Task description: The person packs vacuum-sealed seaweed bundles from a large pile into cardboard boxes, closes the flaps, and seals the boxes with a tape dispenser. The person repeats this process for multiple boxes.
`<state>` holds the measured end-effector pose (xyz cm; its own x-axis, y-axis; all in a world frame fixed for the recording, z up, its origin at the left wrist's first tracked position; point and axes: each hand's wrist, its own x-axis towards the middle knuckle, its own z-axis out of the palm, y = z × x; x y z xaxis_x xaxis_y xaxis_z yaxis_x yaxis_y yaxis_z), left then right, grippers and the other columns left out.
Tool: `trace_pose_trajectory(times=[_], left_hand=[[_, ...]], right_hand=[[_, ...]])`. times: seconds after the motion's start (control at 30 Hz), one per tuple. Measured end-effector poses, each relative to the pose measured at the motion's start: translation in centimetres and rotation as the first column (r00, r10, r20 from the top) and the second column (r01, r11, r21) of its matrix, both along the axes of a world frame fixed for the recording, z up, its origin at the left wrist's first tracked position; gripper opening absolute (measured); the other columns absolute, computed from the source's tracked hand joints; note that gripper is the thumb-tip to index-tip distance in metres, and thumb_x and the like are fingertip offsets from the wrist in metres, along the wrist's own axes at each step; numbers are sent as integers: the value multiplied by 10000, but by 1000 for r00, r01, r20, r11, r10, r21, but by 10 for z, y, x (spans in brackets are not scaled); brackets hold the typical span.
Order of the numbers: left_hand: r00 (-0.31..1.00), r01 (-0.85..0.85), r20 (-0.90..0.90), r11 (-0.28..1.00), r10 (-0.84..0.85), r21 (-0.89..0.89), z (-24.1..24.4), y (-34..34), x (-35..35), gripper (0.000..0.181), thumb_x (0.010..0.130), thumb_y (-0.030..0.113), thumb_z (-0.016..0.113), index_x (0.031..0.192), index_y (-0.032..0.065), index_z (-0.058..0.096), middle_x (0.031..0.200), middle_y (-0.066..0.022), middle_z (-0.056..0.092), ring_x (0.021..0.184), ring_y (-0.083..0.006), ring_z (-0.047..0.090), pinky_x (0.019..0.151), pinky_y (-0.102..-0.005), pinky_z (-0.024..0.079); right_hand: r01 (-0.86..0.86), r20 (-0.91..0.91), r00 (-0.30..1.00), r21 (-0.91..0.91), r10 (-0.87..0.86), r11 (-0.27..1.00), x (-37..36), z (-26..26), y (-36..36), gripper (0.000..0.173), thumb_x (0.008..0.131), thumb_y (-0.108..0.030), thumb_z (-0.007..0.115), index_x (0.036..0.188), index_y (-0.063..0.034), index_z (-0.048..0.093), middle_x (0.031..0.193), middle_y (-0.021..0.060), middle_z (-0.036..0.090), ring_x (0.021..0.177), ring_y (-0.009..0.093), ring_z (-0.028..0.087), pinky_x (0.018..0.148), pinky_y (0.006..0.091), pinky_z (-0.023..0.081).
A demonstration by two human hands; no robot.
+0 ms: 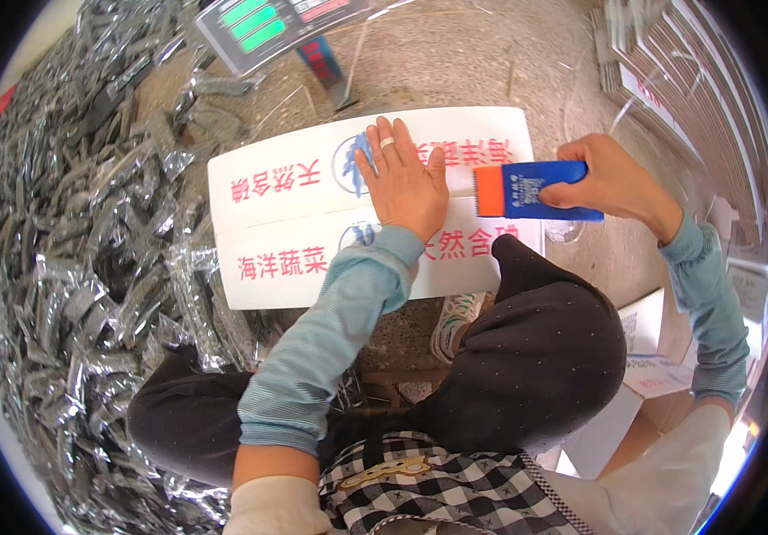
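A white cardboard box (pixel 277 207) with red printed characters and blue emblems lies before my knees, its two top flaps meeting along a middle seam. My left hand (pixel 411 190) rests flat on the flaps, fingers spread and pointing away from me; a ring is on one finger. In my right hand (pixel 601 177) is a blue tape dispenser (pixel 524 190) with an orange toothed end. That end faces left, over the right part of the box near the seam. Whether the dispenser touches the cardboard cannot be told.
Clear plastic packets of dark goods (pixel 89 281) are heaped along the left. A scale display (pixel 253 27) on a post stands beyond the box. Flattened cartons (pixel 685 87) are stacked at the far right, and an open white carton (pixel 605 421) sits by my right side.
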<state>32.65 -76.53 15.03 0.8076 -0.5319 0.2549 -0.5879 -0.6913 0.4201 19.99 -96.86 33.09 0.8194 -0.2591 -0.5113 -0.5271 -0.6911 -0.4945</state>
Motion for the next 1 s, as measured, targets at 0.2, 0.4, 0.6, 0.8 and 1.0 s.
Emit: trace_pose_trajectory(times=[0.2, 0.4, 0.6, 0.8, 1.0], left_hand=[[989, 111, 78, 980, -125, 165, -4, -27, -19, 629, 914, 314, 534, 1421, -20, 365, 1530, -196, 294, 1450, -356, 194, 1150, -576, 113], [275, 961, 129, 274, -953, -24, 9, -95, -54, 275, 858, 156, 636, 1122, 80, 616, 1159, -96, 592, 1178, -296, 518, 1038, -478, 396], [216, 974, 48, 212, -975, -75, 2, -121, -78, 82, 811, 140, 651, 844, 67, 632, 849, -70, 583, 866, -277, 560, 892, -401, 472], [614, 775, 97, 621, -783, 116, -10, -25, -26, 603, 900, 292, 567, 1425, 38, 415, 1505, -152, 364, 1407, -282, 320, 1159, -464, 194], [974, -91, 225, 893, -12, 441, -60, 201, 122, 487, 996, 242, 401, 1396, -37, 400, 1282, -231, 511, 1170, -345, 483, 1045, -497, 325]], right_hand=[[19, -63, 997, -206, -33, 978, -77, -36, -96, 474, 646, -431, 739, 719, 33, 676, 601, 125, 614, 562, 230, 608, 543, 348, 477], [-28, -146, 989, -282, -14, 959, -81, -65, -98, 426, 626, -430, 718, 627, -9, 653, 565, 158, 591, 575, 283, 628, 524, 419, 476], [52, 20, 999, -456, -48, 889, -113, -133, -36, 452, 691, -483, 668, 724, -34, 704, 681, 179, 664, 667, 370, 658, 648, 438, 523], [651, 322, 752, -225, -575, 725, -226, -178, 56, 412, 780, -379, 714, 958, -18, 630, 813, 190, 656, 779, 371, 637, 730, 449, 477], [650, 36, 743, -279, -668, 707, -306, -271, 178, 480, 750, -327, 766, 1059, -19, 566, 954, 194, 595, 919, 368, 577, 809, 474, 446]])
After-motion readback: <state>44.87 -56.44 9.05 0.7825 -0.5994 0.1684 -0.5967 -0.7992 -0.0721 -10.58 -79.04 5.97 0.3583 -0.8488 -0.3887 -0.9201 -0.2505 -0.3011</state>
